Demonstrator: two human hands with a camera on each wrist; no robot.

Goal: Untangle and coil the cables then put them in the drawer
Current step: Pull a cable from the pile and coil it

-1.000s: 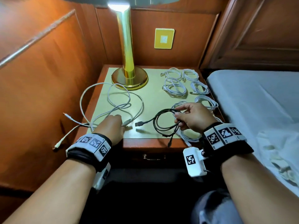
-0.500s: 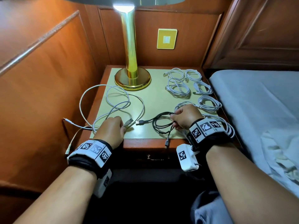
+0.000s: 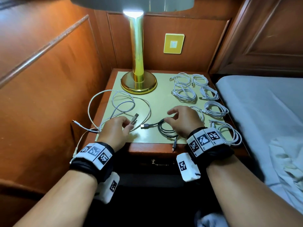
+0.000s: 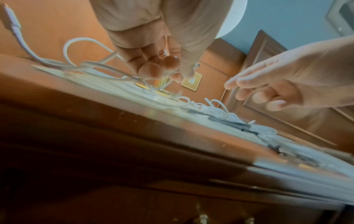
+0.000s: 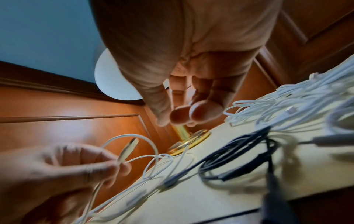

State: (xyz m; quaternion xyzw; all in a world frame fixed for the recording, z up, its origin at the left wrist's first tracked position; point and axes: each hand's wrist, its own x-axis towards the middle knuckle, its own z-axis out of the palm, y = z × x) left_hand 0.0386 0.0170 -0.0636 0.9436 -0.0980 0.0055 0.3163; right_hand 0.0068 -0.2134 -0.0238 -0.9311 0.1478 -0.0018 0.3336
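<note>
A coiled black cable [image 3: 165, 130] lies near the front edge of the nightstand [image 3: 157, 102], one plug hanging over that edge. My right hand [image 3: 171, 115] hovers just above the coil with fingers spread, holding nothing; the right wrist view shows the same open fingers [image 5: 191, 113] above the black cable [image 5: 239, 154]. My left hand [image 3: 129, 126] pinches the loose white cable [image 3: 121, 105] just behind its USB plug [image 3: 134, 117], which points up. In the left wrist view the fingertips [image 4: 168, 71] close on that white cable. The drawer [image 3: 157, 163] below is closed.
Several coiled white cables [image 3: 185, 92] lie in rows on the nightstand's right side. A brass lamp [image 3: 138, 82] stands at the back centre. Wood panelling rises on the left, and a bed [image 3: 262, 112] adjoins the right. One white cable end dangles off the left edge.
My right hand lowered the black coil onto the nightstand and let go of it. My left hand lifted the white cable's plug end off the surface.
</note>
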